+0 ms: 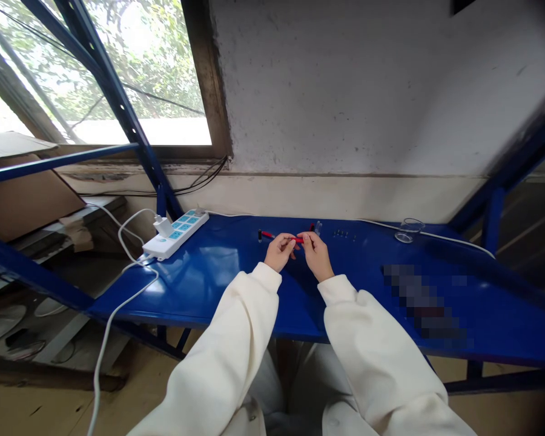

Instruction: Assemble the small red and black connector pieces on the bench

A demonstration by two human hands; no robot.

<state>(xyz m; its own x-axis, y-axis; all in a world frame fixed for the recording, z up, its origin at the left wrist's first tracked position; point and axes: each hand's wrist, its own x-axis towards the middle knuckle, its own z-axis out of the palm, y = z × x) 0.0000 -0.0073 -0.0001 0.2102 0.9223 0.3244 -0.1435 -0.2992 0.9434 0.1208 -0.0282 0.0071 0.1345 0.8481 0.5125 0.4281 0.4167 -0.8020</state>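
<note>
Over the middle of the blue tabletop, my left hand and my right hand meet, fingers closed on a small slim red piece. It spans the gap between the fingertips; its exact kind is too small to make out. Just left of my left hand lies a thin red rod, beside a short black upright piece. Behind my right hand are a small red and black item and a clear piece. Several tiny pieces stand farther right.
A white power strip with a plug sits at the left, its cord hanging over the edge. Clear round glass-like items lie at the back right. A blurred dark patch covers the right side. Blue frame posts flank the table.
</note>
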